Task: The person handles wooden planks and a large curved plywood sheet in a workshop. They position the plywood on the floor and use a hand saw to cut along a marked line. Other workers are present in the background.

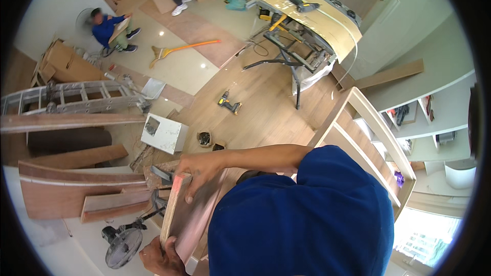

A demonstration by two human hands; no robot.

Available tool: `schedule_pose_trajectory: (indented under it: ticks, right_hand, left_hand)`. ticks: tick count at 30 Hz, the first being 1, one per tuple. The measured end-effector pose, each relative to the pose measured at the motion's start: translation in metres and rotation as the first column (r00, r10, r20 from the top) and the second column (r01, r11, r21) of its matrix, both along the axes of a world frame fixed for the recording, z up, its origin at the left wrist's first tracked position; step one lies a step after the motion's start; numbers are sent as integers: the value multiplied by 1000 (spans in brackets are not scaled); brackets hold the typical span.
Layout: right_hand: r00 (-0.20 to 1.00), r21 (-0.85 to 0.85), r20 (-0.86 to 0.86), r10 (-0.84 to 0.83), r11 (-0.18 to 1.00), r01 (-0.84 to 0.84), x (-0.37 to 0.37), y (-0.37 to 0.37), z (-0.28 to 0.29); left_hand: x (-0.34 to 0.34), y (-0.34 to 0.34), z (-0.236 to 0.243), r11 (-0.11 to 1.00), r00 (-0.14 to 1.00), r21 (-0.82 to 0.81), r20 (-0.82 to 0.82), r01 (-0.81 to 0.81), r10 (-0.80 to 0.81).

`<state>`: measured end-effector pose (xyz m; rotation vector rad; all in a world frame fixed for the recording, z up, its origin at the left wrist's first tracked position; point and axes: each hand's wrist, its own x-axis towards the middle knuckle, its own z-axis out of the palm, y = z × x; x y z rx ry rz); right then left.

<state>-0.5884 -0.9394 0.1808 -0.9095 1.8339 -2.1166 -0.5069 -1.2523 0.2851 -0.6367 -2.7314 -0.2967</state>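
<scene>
My right hand [198,171] is closed around the upper end of a wooden panel [179,209], its thumb on the broad face. The panel stands tilted, its pale layered edge turned up and a pinkish-red patch at the top corner. Lower down, my left hand [162,258] grips the same panel's edge, with the thumb on the near face; part of this hand is cut off by the dark picture rim. The panel's lower part goes out of sight beside my blue-shirted body.
A cordless drill [229,103], a white box [163,133] and an orange-handled broom [184,47] lie on the floor. A fan [123,248], boards and a ladder [76,96] are leftward. A worktable [327,25], wooden frame [327,125] and two seated people are around.
</scene>
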Motion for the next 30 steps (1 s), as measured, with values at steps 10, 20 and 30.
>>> schedule_pose_trajectory:
  ticks: [10, 20, 30]
  right_hand:
    - [982, 72, 12, -189, 980, 188, 19, 148, -18]
    - [538, 389, 237, -809, 587, 710, 162, 172, -242]
    - [108, 866, 500, -859, 496, -63, 496, 65, -443]
  left_hand:
    - [-39, 143, 6, 985, 975, 83, 151, 151, -162]
    - [-81, 144, -5, 1000, 977, -30, 213, -3, 9]
    - [-91, 132, -11, 975, 959, -39, -176, 218, -221]
